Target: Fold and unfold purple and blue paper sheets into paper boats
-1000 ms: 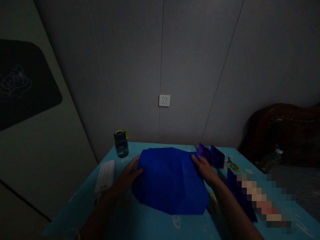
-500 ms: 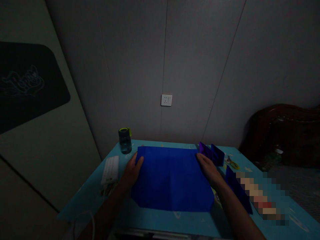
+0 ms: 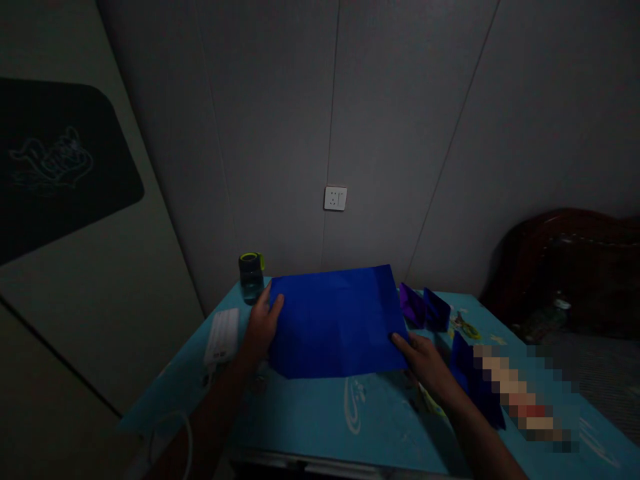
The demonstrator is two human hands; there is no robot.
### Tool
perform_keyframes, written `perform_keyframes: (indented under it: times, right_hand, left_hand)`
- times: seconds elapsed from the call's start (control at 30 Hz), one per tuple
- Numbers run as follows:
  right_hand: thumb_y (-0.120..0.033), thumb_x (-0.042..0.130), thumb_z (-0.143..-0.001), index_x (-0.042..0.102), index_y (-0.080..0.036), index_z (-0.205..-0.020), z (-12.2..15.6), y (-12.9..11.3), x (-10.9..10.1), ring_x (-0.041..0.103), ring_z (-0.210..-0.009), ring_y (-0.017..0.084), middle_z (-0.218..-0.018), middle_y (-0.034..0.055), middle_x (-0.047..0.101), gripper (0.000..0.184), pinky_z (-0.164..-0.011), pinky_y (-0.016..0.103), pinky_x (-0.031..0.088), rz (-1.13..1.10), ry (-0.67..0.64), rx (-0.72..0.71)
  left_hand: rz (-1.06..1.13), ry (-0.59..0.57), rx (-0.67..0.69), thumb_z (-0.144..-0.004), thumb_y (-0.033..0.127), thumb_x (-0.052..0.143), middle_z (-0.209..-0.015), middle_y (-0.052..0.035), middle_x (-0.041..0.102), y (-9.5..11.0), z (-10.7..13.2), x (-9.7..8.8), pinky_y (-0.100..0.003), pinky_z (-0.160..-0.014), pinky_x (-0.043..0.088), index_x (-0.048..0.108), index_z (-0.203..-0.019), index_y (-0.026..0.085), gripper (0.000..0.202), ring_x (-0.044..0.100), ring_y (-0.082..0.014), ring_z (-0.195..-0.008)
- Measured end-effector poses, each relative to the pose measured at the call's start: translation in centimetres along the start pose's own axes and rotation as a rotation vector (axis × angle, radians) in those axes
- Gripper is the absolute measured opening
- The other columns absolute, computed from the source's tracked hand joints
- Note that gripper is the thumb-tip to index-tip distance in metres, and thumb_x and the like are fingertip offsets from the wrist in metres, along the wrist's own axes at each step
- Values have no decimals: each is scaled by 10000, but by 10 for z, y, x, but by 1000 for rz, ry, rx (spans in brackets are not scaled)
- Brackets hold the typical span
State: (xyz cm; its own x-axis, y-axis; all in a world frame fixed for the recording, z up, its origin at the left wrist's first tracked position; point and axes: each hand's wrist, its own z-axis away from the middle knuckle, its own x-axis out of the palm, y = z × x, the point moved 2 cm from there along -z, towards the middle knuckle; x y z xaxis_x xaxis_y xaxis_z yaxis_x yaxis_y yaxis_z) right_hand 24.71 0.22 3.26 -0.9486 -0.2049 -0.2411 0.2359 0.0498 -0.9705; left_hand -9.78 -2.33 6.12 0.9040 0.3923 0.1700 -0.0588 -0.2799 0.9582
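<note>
The big blue paper sheet (image 3: 334,320) lies in the middle of the light-blue counter (image 3: 310,413), its far edge lifted a bit toward the wall at 12 o'clock. The left hand (image 3: 263,327) is at the sheet's 9 o'clock side, fingers stretched along the upper left edge and resting on it; it looks like a flat press, not a pinch, but the room is dark so I am not 100% sure. The right hand (image 3: 425,360) is at the sheet's 4 to 5 o'clock corner, fingers laid on or just under that corner; whether it pinches the paper or only touches it, I cannot tell.

Judging by this, the step is positioning / squaring the sheet before a fold: both hands frame it at opposite corners. The next move, I think, needs one edge brought exactly over the other, w/ corners matched, then a firm crease; thin paper can slip or buckle, so one hand should hold it down while the other one guides.

Around: a small dark bottle with a green lid (image 3: 251,277) at approx. 10 o'clock of the sheet, near the wall. A white flat device (image 3: 221,335) just left of the left hand. At 2 to 3 o'clock, folded purple and blue paper pieces (image 3: 424,308), and beyond them sth. yellow-green, maybe scissors (image 3: 465,327). Another dark blue folded piece (image 3: 470,380) sits close by the right forearm. A wall socket (image 3: 335,198) is above.
</note>
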Motion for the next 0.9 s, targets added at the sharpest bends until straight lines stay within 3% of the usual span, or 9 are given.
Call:
perform_keyframes:
  times: [0.1,0.17,0.23,0.43,0.53,0.63,0.7,0.8,0.9]
  right_hand:
    - [-659,581,-792,528,-202,-682,-5,0,-2,367,-333,84,-468,-55,501,473,-356,230,241,-82,66,4]
    - [-651,605,-776,530,-202,-695,-10,0,-3,356,-342,80,-469,-61,488,462,-364,229,236,-111,80,6]
    - [-653,608,-771,520,-203,-693,-17,2,-3,338,-336,75,-464,-69,476,465,-364,227,223,-119,63,6]
    - [-583,653,-769,593,-169,-881,-34,9,2,377,-381,66,-590,-42,579,433,-404,224,289,-115,-93,-70]
    - [-551,639,-773,602,-133,-1018,-38,15,9,424,-377,96,-552,-34,586,486,-409,240,325,10,-52,-67]
    - [-468,617,-792,528,-79,-1252,-41,26,17,465,-358,145,-437,-67,524,609,-405,252,328,239,54,-31]
    - [-381,603,-811,444,-84,-1375,-42,32,21,522,-400,169,-459,-62,550,657,-442,260,358,407,94,-64]
    - [-289,567,-852,405,-127,-1432,-39,37,28,628,-564,202,-613,-1,656,624,-562,279,414,669,89,-135]
    - [-274,539,-895,360,-156,-1470,-33,36,34,688,-734,245,-814,82,728,613,-658,304,435,893,51,-124]
  left_hand:
    - [131,-188,-206,-805,531,643,-1053,-97,738,-4,4,1,-350,-781,568,554,-1291,197,596,722,-241,-902]
    - [106,-367,-303,-765,544,682,-932,-99,755,-9,12,-1,-349,-746,573,629,-1138,166,532,732,-238,-817]
    - [16,-455,-323,-725,517,734,-821,-97,758,-14,18,-4,-349,-746,571,657,-988,147,460,733,-236,-763]
    - [-268,-353,-157,-779,486,656,-595,-33,699,-23,19,-16,-260,-489,488,608,-864,162,338,659,-183,-490]
    - [-448,-287,-164,-812,406,615,-554,9,657,-29,22,-21,-238,-428,415,595,-1064,153,358,589,-159,-398]
    - [-830,-240,-120,-845,282,588,-639,-19,678,-34,27,-23,-270,-544,460,412,-1387,110,596,643,-193,-528]
    - [-1186,-230,-51,-855,227,583,-797,-88,714,-33,29,-19,-313,-673,485,309,-1471,114,684,689,-244,-730]
    - [-1593,-191,151,-894,200,516,-999,-188,686,-27,24,1,-401,-770,484,408,-1435,121,558,657,-326,-940]
    - [-1640,-276,354,-922,199,452,-1181,-200,625,-31,10,32,-439,-906,450,538,-1343,144,433,582,-329,-1116]
